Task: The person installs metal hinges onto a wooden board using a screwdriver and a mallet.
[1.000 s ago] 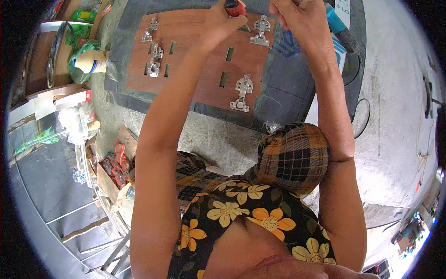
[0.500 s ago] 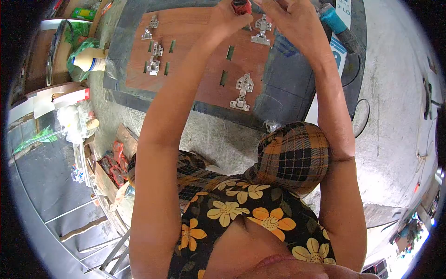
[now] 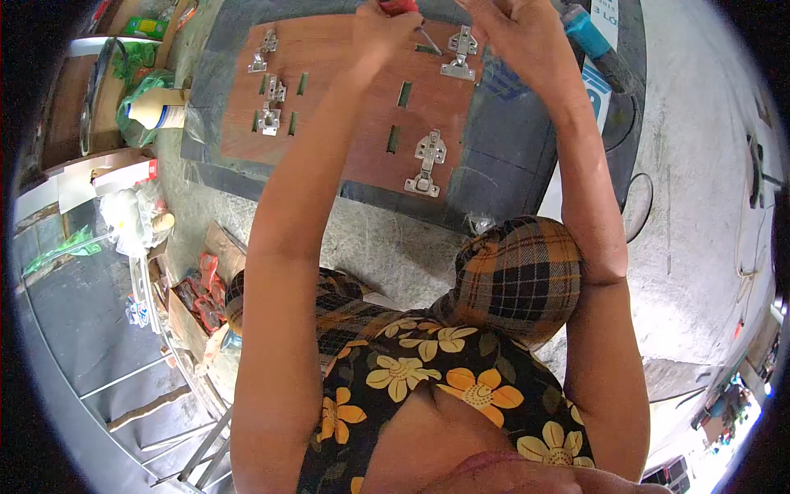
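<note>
At the top edge of the head view, my left hand [image 3: 383, 37] is closed around the red handle of a screwdriver [image 3: 400, 6]. Its thin metal shaft slants down beside a metal cabinet hinge [image 3: 459, 54] on a brown wooden panel [image 3: 337, 58]. My right hand [image 3: 522, 37] hovers just right of that hinge, its fingertips cut off by the frame. Another hinge [image 3: 426, 165] lies at the panel's near right corner. Two more hinges, one at the far left [image 3: 263, 51] and one nearer [image 3: 271, 107], sit along the left side. Several rectangular slots pierce the panel.
The panel rests on a dark work surface [image 3: 510, 148]. A blue cylindrical tool [image 3: 588, 33] with a cord lies at its right. On the left stand a bottle of yellowish liquid [image 3: 156, 109] and a box of red items [image 3: 197, 300]. My plaid-covered knee [image 3: 518, 276] is close to the near edge.
My left hand has moved left with the screwdriver, away from my right hand, so more of the shaft shows. The right hand has barely shifted.
</note>
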{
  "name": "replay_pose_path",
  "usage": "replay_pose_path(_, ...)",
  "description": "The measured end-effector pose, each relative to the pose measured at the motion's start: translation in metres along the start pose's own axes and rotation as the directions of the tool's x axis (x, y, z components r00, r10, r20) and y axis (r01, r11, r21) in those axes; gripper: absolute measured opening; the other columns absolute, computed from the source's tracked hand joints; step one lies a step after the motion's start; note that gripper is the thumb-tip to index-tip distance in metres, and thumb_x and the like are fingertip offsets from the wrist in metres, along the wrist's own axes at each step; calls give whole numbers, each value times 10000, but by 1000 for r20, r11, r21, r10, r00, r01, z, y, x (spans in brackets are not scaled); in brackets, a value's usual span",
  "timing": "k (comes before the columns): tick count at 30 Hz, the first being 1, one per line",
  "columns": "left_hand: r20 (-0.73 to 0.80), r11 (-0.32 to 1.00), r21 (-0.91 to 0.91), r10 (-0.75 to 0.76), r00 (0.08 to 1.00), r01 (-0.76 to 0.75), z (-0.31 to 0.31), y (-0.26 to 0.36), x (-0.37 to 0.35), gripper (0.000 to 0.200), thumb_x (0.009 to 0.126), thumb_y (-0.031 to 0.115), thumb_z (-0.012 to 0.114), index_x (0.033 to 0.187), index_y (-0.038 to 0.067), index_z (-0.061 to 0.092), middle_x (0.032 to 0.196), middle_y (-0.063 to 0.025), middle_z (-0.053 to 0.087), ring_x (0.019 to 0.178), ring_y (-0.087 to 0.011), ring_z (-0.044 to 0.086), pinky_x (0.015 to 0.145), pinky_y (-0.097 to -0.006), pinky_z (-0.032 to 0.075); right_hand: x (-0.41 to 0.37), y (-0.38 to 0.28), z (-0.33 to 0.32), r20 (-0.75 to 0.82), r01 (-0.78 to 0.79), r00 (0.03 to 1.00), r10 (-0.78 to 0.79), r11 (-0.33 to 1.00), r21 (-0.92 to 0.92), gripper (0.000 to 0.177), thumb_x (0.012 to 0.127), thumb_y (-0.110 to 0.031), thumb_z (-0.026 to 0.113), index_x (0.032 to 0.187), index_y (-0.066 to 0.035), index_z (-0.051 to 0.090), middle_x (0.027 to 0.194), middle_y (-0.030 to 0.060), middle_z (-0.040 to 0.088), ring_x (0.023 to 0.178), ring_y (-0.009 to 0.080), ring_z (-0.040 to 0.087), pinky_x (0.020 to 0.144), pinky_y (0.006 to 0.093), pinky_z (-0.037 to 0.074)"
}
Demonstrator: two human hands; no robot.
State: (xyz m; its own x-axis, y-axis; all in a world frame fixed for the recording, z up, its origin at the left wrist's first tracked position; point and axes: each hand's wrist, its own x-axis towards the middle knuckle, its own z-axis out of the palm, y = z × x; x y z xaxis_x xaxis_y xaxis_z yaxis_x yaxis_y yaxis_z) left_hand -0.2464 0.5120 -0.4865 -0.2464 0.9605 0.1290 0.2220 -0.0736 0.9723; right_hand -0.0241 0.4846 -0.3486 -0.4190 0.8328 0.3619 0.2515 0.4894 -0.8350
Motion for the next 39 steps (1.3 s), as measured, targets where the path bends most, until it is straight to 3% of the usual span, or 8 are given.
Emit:
replay_pose_path(7, 97, 986, 53, 151, 984, -157, -14, 27, 6, 155, 739, 84, 737, 782, 80, 587, 699, 22, 500, 621, -111, 428, 565, -313, 386, 0, -13, -9, -8, -59, 998, 59, 998, 12, 235, 976, -186, 581, 985, 43, 634, 652, 63, 524, 603, 94, 472, 539, 300, 393)
replay_pose_path(10, 151, 940, -290, 232, 961, -181, -9, 20, 15, 183, 726, 119, 762, 794, 80, 596, 705, 25, 508, 625, -116, 431, 565, -312, 384, -2, -20, -7, -48, -20, 999, 22, 999, 48, 225, 975, -178, 579, 968, 40, 634, 648, 47, 516, 598, 89, 464, 536, 298, 391)
replay_pose_path(16, 95, 959, -65, 279, 955, -274, 1, 0, 16, 186, 735, 139, 765, 799, 83, 599, 724, 24, 516, 663, -122, 458, 591, -316, 394, 2, -8, -6, -6, -25, 1000, 25, 1000, 15, 223, 977, -174, 574, 943, 39, 630, 640, 46, 514, 600, 83, 461, 530, 297, 386)
replay_pose_path(19, 103, 924, -237, 332, 938, -301, 8, 8, 9, 174, 751, 154, 750, 799, 83, 599, 729, 20, 522, 684, -126, 478, 607, -318, 404, 3, -9, -6, -4, -42, 999, 42, 999, 20, 219, 979, -166, 568, 938, 41, 626, 639, 46, 519, 600, 83, 460, 530, 297, 385)
replay_pose_path(25, 65, 972, 145, 177, 982, -185, 11, 16, 3, 165, 777, 157, 741, 798, 98, 588, 726, 26, 519, 671, -120, 483, 599, -309, 409, 4, -8, -4, 9, -35, 999, 34, 999, 40, 193, 976, -144, 560, 958, 36, 628, 648, 49, 532, 605, 87, 468, 538, 291, 388)
replay_pose_path(28, 163, 978, -98, 199, 966, -184, 9, 7, 9, 162, 771, 139, 733, 796, 91, 581, 717, 25, 509, 659, -115, 466, 587, -305, 406, 3, -7, -3, 2, -14, 1000, 14, 998, 61, 183, 973, -135, 561, 961, 34, 629, 660, 52, 537, 611, 90, 476, 541, 290, 390)
replay_pose_path(34, 173, 950, -201, 273, 946, -237, 8, 8, 4, 133, 757, 92, 705, 793, 81, 577, 704, 19, 505, 651, -111, 456, 572, -306, 403, 4, -6, -3, -8, 5, 1000, -5, 1000, 20, 177, 970, -131, 562, 950, 34, 623, 673, 55, 539, 614, 90, 470, 540, 292, 386)
replay_pose_path(39, 105, 992, 36, 116, 988, -120, 11, 10, 0, 115, 755, 74, 690, 777, 73, 577, 701, 2, 524, 641, -118, 470, 570, -309, 407, 5, -10, -3, 20, -72, 997, 72, 997, 24, 183, 970, -135, 564, 917, 33, 613, 654, 46, 523, 613, 86, 452, 536, 291, 378)
